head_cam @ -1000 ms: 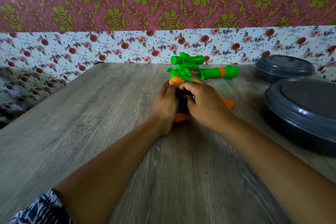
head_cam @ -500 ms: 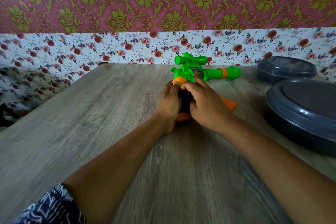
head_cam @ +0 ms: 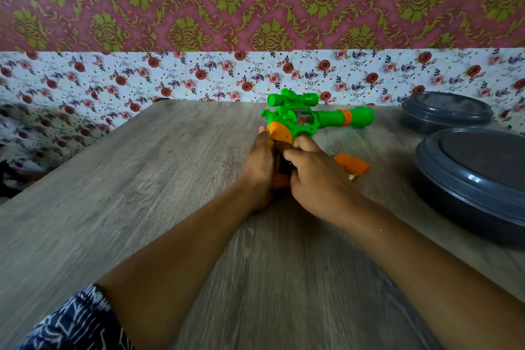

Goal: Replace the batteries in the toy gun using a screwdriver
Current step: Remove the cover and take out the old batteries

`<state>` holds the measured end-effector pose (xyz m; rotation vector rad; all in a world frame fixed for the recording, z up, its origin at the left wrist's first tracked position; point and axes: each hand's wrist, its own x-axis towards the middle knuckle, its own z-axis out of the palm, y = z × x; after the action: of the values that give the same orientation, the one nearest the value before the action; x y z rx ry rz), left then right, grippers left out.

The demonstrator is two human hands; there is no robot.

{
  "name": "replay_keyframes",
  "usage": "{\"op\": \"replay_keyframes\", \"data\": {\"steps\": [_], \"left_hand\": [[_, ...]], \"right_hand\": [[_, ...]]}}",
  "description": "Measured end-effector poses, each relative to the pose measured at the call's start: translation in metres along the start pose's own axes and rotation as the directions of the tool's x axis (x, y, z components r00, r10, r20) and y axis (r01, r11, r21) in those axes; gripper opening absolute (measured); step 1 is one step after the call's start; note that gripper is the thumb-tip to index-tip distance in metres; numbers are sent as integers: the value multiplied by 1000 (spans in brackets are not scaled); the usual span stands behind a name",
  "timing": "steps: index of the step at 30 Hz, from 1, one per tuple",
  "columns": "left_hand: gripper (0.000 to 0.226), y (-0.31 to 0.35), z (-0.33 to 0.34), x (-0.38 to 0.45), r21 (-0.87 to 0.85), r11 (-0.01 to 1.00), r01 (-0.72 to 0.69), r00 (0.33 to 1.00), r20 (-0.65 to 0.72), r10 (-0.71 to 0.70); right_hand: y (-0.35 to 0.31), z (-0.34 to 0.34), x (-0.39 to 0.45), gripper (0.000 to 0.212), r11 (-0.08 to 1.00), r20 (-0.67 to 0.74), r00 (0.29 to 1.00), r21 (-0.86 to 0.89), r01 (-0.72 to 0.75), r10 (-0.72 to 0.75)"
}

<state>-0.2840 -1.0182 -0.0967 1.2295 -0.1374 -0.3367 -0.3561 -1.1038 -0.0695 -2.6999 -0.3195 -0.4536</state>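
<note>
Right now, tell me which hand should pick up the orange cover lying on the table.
Right. The right hand lies next to the orange cover, which sits just beyond its knuckles, while the left hand steadies the toy gun on the far side.

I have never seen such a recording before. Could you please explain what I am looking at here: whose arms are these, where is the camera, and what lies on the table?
No machine is here. A person wears a camera on the head, so you look forward and down along their own two arms. The left hand holds the orange grip of a green toy gun lying on a wooden table. The right hand works at the open dark battery space in the grip; what its fingers hold is hidden. Beside it lie an orange cover and a small screw. Two grey lidded bowls stand at the right.
</note>
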Motion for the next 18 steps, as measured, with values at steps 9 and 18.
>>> {"op": "replay_keyframes", "data": {"steps": [9,18], "left_hand": [[51,-6,-2,7,27,999,-22,1000,-15,22],[57,-10,1,5,113,990,-82,991,-97,93]], "right_hand": [[3,-4,2,34,999,8,999,-1,-52,52],[7,-10,6,49,990,-5,995,97,-99,100]]}}
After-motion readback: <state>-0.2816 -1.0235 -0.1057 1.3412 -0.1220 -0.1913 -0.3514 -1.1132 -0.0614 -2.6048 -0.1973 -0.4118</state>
